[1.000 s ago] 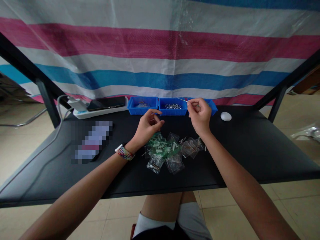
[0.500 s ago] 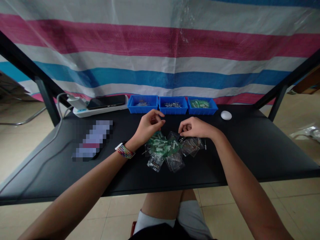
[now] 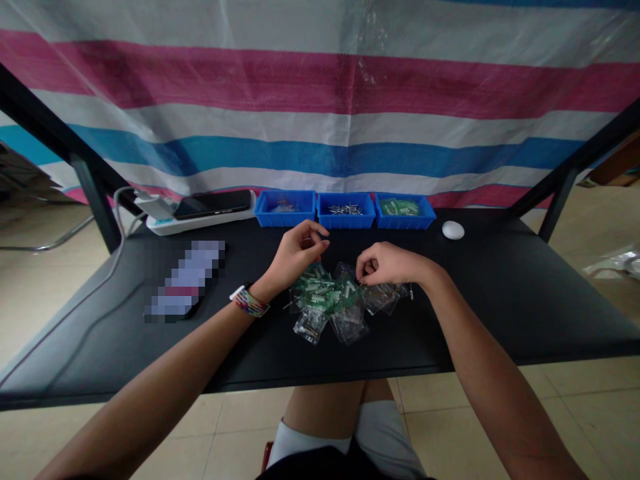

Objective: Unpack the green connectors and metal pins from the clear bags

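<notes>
Head view: the left hand (image 3: 299, 249) has loosely bent fingers, with a narrow gap between thumb and forefinger. The right hand (image 3: 393, 263) is curled, fingertips down at the heap of small clear and green bags (image 3: 330, 297); whether they grip anything cannot be told. The heap lies below and between both hands' fingers. Beyond the fingers stand three blue trays (image 3: 346, 223), the middle one containing metal pins (image 3: 346, 209).

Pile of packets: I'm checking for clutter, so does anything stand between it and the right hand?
Nothing visible does: the right hand is over the right side of the pile of packets; whether they touch is unclear.
</notes>
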Demonstrator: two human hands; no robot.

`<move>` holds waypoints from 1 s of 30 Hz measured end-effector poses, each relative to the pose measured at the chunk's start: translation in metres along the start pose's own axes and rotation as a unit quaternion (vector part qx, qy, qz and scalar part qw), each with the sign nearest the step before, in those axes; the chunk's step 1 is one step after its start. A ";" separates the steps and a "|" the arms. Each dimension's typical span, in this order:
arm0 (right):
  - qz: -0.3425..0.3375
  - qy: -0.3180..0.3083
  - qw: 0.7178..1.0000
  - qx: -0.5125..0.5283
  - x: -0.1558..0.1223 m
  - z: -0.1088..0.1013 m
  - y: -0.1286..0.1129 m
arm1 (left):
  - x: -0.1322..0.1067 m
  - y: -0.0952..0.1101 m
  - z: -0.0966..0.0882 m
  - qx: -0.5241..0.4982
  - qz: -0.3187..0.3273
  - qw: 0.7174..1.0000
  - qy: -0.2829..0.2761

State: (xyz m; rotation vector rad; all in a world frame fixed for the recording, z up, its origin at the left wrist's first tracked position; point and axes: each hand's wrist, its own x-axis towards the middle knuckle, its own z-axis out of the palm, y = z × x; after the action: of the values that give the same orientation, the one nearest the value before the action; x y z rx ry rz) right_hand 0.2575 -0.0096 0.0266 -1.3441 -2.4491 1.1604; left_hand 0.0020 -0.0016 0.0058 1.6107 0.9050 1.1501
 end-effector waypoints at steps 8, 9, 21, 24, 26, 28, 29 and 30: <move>-0.053 0.074 0.995 0.026 -0.004 0.004 -0.011 | 0.000 -0.001 0.000 -0.003 -0.005 1.000 -0.006; -0.066 0.098 0.992 0.053 -0.003 0.004 -0.013 | -0.001 0.000 0.000 -0.002 -0.006 1.000 -0.007; -0.163 0.227 0.897 0.342 0.019 0.027 -0.022 | -0.007 0.007 0.002 -0.002 -0.019 0.988 -0.150; -0.162 0.243 0.888 0.355 0.023 0.030 -0.020 | -0.006 0.008 0.002 -0.007 -0.019 0.989 -0.144; -0.152 0.245 0.890 0.354 0.024 0.029 -0.019 | -0.005 0.009 0.002 -0.014 -0.015 0.991 -0.131; -0.135 0.239 0.893 0.358 0.025 0.028 -0.019 | -0.005 0.011 0.003 -0.024 -0.012 0.993 -0.114; -0.124 0.235 0.893 0.362 0.025 0.027 -0.019 | -0.004 0.011 0.003 -0.031 -0.010 0.994 -0.105; -0.114 0.231 0.894 0.367 0.025 0.027 -0.018 | -0.004 0.011 0.003 -0.037 -0.008 0.995 -0.096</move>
State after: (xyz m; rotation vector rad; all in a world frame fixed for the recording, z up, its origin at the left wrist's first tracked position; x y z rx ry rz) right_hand 0.2187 -0.0118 0.0143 -0.9204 -1.5337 1.3124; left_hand 0.0045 -0.0098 0.0145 1.6184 0.7406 0.9872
